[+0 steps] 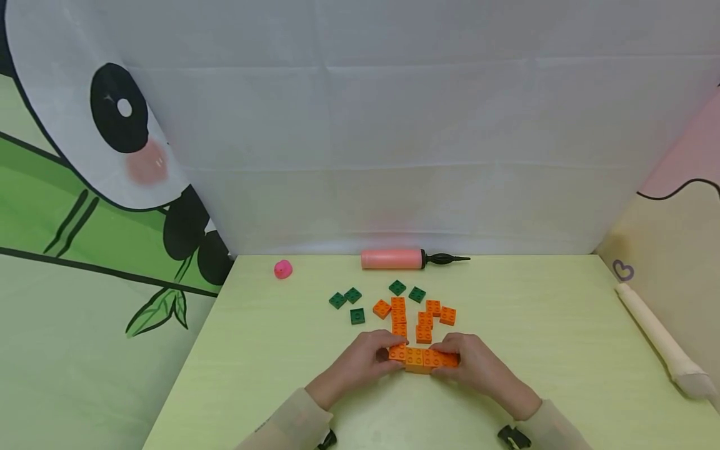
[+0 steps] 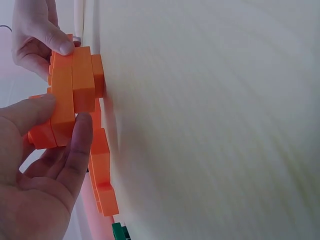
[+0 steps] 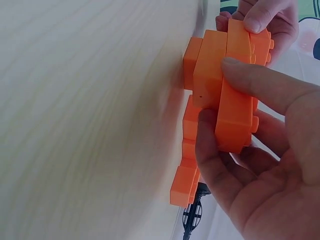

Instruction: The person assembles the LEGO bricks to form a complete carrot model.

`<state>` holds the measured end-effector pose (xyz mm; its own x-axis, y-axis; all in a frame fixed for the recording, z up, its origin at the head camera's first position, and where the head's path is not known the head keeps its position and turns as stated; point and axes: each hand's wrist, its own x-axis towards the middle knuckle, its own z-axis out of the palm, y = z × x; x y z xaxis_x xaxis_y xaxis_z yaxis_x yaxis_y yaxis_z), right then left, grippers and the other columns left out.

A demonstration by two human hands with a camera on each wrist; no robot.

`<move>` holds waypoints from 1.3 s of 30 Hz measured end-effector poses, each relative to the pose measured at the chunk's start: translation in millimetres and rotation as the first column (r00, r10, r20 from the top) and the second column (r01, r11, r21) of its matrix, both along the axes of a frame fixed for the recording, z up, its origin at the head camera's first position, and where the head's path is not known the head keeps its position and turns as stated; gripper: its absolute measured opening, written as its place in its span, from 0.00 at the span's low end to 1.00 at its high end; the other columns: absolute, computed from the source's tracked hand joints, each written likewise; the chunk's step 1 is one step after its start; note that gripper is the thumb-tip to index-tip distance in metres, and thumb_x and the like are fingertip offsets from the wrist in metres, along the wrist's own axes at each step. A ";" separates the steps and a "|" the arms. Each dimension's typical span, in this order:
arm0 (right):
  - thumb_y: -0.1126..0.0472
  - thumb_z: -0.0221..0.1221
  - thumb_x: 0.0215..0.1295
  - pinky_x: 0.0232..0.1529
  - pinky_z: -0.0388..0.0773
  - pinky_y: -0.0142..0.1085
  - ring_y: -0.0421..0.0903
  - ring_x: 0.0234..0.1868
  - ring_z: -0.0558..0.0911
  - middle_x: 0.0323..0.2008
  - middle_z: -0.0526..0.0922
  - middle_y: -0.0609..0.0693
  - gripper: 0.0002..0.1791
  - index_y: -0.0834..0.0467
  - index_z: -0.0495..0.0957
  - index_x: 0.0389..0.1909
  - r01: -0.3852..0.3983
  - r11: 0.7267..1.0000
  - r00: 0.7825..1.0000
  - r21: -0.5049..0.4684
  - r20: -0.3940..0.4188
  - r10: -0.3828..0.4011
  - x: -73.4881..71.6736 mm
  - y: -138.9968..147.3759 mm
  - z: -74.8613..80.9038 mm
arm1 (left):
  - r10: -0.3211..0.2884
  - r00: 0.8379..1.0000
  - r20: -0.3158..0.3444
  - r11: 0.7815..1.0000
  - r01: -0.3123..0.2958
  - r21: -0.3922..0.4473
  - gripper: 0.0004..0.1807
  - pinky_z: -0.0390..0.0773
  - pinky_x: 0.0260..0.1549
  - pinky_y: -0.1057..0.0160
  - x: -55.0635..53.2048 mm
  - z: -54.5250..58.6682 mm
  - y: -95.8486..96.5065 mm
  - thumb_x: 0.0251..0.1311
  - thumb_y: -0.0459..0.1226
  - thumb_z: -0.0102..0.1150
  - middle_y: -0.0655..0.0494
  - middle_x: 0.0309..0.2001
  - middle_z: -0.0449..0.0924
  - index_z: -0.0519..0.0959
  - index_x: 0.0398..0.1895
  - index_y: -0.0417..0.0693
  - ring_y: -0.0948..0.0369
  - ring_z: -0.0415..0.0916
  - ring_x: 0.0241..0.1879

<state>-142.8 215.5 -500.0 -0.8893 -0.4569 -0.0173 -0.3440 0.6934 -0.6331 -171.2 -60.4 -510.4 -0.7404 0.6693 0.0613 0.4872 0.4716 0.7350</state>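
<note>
A joined block of orange toy building bricks (image 1: 415, 361) lies crosswise between the two hands near the front of the table. My left hand (image 1: 368, 355) pinches its left end between thumb and fingers. At the other end, my right hand (image 1: 471, 357) grips the upper brick, its thumb on the near face. From the left wrist view, a long brick (image 2: 63, 95) sits on top of a shorter one (image 2: 83, 80). The right wrist view shows studs along the upper bricks (image 3: 235, 112). Just beyond the hands stand more orange bricks (image 1: 398, 312), in a column.
Loose orange bricks (image 1: 447, 315) lie right of the column. Several green bricks (image 1: 357, 316) are scattered behind and to the left. At the back edge rest a pink hand pump (image 1: 392, 259) with a black nozzle and a small pink object (image 1: 283, 269). Walls of printed cloth (image 1: 416, 125) enclose the table.
</note>
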 end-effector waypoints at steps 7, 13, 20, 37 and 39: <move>0.54 0.77 0.59 0.40 0.78 0.33 0.36 0.35 0.75 0.38 0.83 0.38 0.21 0.60 0.89 0.51 0.000 1.000 1.000 -0.004 -0.008 0.000 0.5 0.2 -2.1 | 0.020 0.999 0.040 1.000 -0.020 -0.001 0.22 0.77 0.34 0.70 -0.2 1.7 1.5 0.65 0.39 0.72 0.66 0.46 0.83 0.84 0.63 0.48 0.68 0.72 0.33; 0.55 0.77 0.59 0.40 0.78 0.34 0.36 0.35 0.76 0.38 0.83 0.38 0.21 0.60 0.89 0.51 0.004 1.000 1.000 -0.002 -0.008 -0.004 1.6 -0.9 -3.4 | 0.044 0.996 0.074 0.999 -0.044 -0.004 0.23 0.77 0.34 0.70 0.3 1.0 1.0 0.65 0.39 0.73 0.67 0.44 0.82 0.84 0.63 0.49 0.68 0.72 0.33; 0.54 0.77 0.59 0.40 0.78 0.34 0.36 0.35 0.75 0.37 0.83 0.38 0.22 0.60 0.89 0.51 0.005 1.000 1.000 -0.001 -0.013 -0.005 1.7 -0.6 -3.7 | 0.067 0.990 0.121 0.997 -0.070 0.017 0.23 0.79 0.41 0.69 2.3 -3.2 0.8 0.65 0.42 0.73 0.65 0.52 0.83 0.84 0.63 0.53 0.69 0.77 0.39; 0.54 0.77 0.59 0.39 0.78 0.34 0.36 0.35 0.75 0.37 0.82 0.37 0.21 0.60 0.89 0.50 0.005 1.000 1.000 0.002 -0.023 -0.005 1.2 -0.6 -3.3 | 0.052 0.896 0.442 0.956 -0.172 0.237 0.18 0.85 0.38 0.62 3.0 -10.7 3.0 0.74 0.41 0.62 0.60 0.43 0.88 0.84 0.62 0.46 0.50 0.87 0.31; 0.54 0.77 0.58 0.40 0.78 0.34 0.36 0.35 0.76 0.37 0.83 0.37 0.21 0.60 0.89 0.50 0.005 1.000 1.000 0.000 -0.024 -0.005 1.1 -0.6 -3.4 | 0.049 0.896 0.442 0.955 -0.171 0.241 0.18 0.85 0.38 0.62 2.4 -9.6 3.3 0.74 0.40 0.62 0.60 0.45 0.88 0.84 0.62 0.45 0.50 0.87 0.31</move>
